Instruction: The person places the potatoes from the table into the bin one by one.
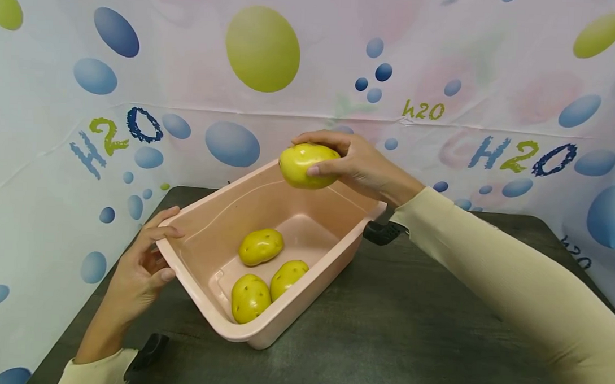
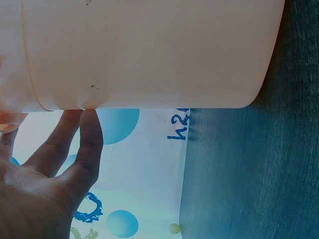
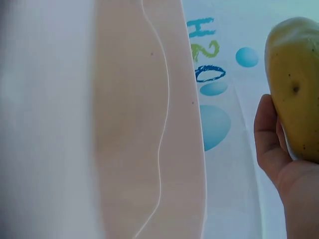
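Note:
A yellow potato (image 1: 308, 166) is held in my right hand (image 1: 356, 162), thumb on the near side and fingers over the top, above the far part of a pink plastic tub (image 1: 330, 260). The right wrist view shows the same potato (image 3: 296, 84) at its right edge, beside the tub wall (image 3: 144, 124). Inside the tub lie three more yellow potatoes, one potato (image 1: 261, 247) farther back and two near the front corner. My left hand (image 1: 139, 265) grips the tub's left rim, fingers over the edge and thumb below it. In the left wrist view, its fingers (image 2: 91, 139) touch the tub's side.
The tub stands on a dark table (image 1: 435, 309), tilted in the head view. A white curtain (image 1: 320, 107) with coloured ovals and H2O lettering hangs behind and to the left. Black straps (image 1: 382, 233) sit at both wrists, below cream sleeves.

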Demonstrator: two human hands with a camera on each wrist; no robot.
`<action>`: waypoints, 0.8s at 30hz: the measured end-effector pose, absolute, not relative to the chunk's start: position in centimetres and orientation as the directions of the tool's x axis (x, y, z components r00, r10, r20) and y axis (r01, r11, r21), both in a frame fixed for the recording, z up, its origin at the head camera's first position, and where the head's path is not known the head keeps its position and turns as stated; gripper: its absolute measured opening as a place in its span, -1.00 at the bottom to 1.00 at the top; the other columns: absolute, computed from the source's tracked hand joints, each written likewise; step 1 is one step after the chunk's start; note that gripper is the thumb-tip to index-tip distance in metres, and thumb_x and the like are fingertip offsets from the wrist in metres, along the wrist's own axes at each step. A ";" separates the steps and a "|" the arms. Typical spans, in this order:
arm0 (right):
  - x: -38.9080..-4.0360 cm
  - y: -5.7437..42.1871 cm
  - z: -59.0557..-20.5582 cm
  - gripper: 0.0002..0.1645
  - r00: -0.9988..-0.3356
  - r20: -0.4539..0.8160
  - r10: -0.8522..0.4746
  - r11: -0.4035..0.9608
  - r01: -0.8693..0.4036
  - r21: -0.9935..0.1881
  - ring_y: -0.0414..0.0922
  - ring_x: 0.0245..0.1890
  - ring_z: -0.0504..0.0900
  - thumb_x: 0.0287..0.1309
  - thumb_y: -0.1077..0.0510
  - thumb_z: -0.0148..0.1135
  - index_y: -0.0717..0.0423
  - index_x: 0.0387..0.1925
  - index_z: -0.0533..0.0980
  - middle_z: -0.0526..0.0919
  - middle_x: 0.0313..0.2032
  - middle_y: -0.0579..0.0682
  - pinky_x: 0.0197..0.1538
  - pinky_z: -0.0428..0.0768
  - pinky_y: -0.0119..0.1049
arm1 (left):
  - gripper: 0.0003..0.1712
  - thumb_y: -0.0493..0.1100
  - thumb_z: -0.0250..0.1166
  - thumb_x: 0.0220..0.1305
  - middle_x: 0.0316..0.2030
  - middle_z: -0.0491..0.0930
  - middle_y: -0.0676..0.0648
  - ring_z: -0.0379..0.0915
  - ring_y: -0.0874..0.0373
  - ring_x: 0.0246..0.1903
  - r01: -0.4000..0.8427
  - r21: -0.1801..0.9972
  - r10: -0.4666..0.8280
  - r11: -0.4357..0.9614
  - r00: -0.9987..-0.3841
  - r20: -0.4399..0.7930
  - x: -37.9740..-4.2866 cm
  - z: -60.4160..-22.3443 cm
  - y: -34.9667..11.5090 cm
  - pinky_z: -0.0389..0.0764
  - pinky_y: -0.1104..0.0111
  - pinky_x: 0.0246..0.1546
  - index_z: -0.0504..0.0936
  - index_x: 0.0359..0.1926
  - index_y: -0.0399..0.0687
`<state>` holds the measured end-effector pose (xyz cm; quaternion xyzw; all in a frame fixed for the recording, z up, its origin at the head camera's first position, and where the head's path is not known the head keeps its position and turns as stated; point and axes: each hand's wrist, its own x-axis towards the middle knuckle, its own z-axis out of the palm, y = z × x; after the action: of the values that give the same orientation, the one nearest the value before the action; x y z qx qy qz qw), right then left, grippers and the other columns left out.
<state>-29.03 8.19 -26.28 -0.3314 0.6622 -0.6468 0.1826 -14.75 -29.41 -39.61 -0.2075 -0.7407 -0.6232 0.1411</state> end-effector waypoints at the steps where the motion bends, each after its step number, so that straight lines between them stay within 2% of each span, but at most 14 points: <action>1: -29.3 7.9 -26.3 -0.33 -0.712 0.184 -0.678 -0.061 -0.196 -0.979 0.06 0.18 0.51 0.26 0.37 0.26 0.16 0.41 0.46 0.46 0.38 0.11 0.10 0.70 -0.28 | -0.36 -0.24 0.50 0.29 0.60 0.09 -0.10 0.30 0.22 0.36 0.481 0.866 0.130 0.137 -0.875 0.466 -14.8 -39.6 -29.4 0.67 0.53 0.06 0.43 0.25 -0.43; 11: -31.8 5.5 -26.4 -0.33 -0.718 0.112 -0.687 -0.023 -0.132 -0.991 0.00 0.15 0.54 0.33 0.35 0.25 0.13 0.45 0.44 0.45 0.41 0.06 0.08 0.70 -0.33 | -0.37 -0.22 0.49 0.30 0.61 0.10 -0.09 0.32 0.23 0.35 0.483 0.865 0.131 0.135 -0.874 0.468 -14.7 -39.5 -29.3 0.67 0.53 0.05 0.43 0.25 -0.41; 17: -33.0 4.4 -27.3 -0.36 -0.713 0.082 -0.697 -0.014 -0.101 -0.995 -0.03 0.10 0.57 0.35 0.37 0.24 0.14 0.43 0.45 0.49 0.38 0.09 0.06 0.69 -0.35 | -0.38 -0.23 0.49 0.29 0.61 0.09 -0.09 0.33 0.21 0.35 0.476 0.867 0.124 0.149 -0.879 0.461 -14.7 -39.6 -29.4 0.67 0.53 0.04 0.44 0.25 -0.39; 24: -33.7 3.9 -28.5 -0.37 -0.703 0.024 -0.711 0.064 -0.099 -0.993 -0.06 0.06 0.58 0.33 0.34 0.28 0.13 0.42 0.47 0.53 0.34 0.10 0.01 0.70 -0.35 | -0.37 -0.22 0.49 0.29 0.61 0.10 -0.09 0.33 0.23 0.35 0.470 0.868 0.123 0.157 -0.882 0.455 -14.8 -39.6 -29.4 0.66 0.54 0.06 0.44 0.26 -0.39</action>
<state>-33.69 3.95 -28.48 -0.2951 0.6861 -0.6171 0.2479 -14.75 -29.38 -39.56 -0.1982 -0.7476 -0.6181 0.1405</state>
